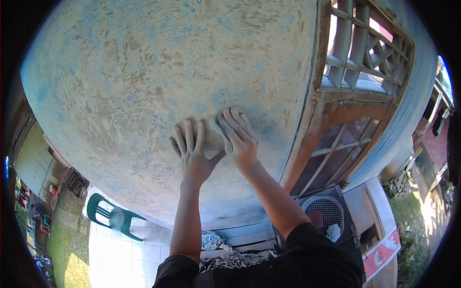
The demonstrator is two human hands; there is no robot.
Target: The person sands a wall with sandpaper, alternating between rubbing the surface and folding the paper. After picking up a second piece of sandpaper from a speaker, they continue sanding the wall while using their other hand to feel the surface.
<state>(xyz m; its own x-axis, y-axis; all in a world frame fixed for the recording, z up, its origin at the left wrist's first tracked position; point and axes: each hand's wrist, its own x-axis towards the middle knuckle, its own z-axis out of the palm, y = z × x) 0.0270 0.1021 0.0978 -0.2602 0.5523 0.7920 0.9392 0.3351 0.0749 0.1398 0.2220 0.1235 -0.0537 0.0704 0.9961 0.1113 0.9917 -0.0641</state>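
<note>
Blue and tan patches mottle the curved-looking wall point(120, 96) I see. At the clock's centre, the left hand point(194, 156) presses it flat, fingers spread, grasping nothing; the right hand point(241, 139) bends over a thin grey pad point(216, 128) against it. Brown-framed window point(309, 139), 3 o'clock; green chair point(128, 222) on white tiles point(113, 257), 8 o'clock.

Black top point(312, 269), short sleeves point(305, 238), bare forearms point(186, 225)
</note>
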